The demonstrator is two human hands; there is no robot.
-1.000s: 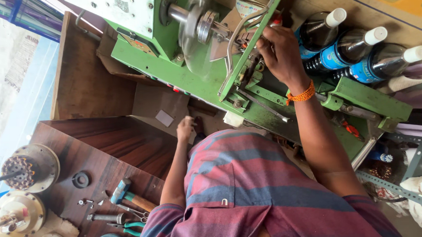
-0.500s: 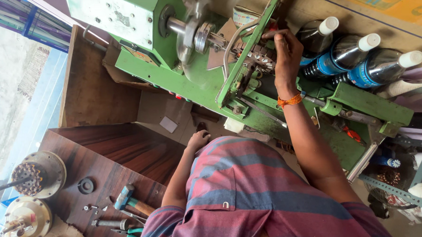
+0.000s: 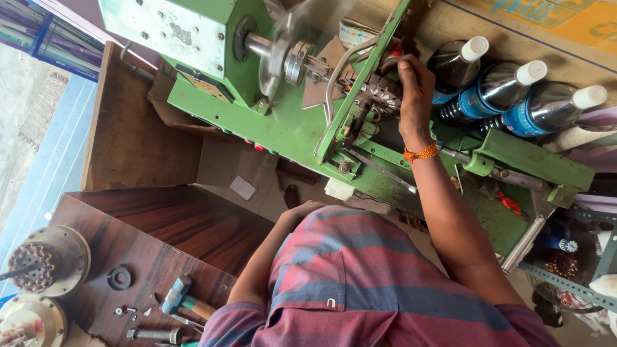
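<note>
Item: bench winder stn, head view, frame turned sideways. Green machine (image 3: 300, 136) is lying across the top, w/ a pale gearbox block at its left end. A thin disc (image 3: 287, 41) on the shaft is showing blurred, so prob. turning. Slotted core (image 3: 377, 89), a toothed metal ring, is sitting on the spindle just right of the disc, behind a bent wire guard. R hand (image 3: 415, 88), orange thread (image 3: 420, 152) at the wrist, is reaching up w/ fingers curling onto the core, thumb side toward the bottles. L hand (image 3: 301, 209) is tucking in at the edge of the striped shirt (image 3: 367, 288), mostly hidden; open or closed, cannot tell. The hands are well apart. Three dark bottles (image 3: 511, 94) w/ white caps are lying just beside the R hand. Lower left, a wooden bench (image 3: 154, 247) is carrying a hammer (image 3: 179, 301), loose screws and round motor parts (image 3: 48, 258). Step, as judged: one-handed seating or adjusting of the core on the spindle, w/ the L hand taking no part. Next move, as judged, is calling for fingertip care: keeping knuckles clear of the disc and wire guard, holding the core square to the shaft, and prob. bringing the L hand up for support.
</note>
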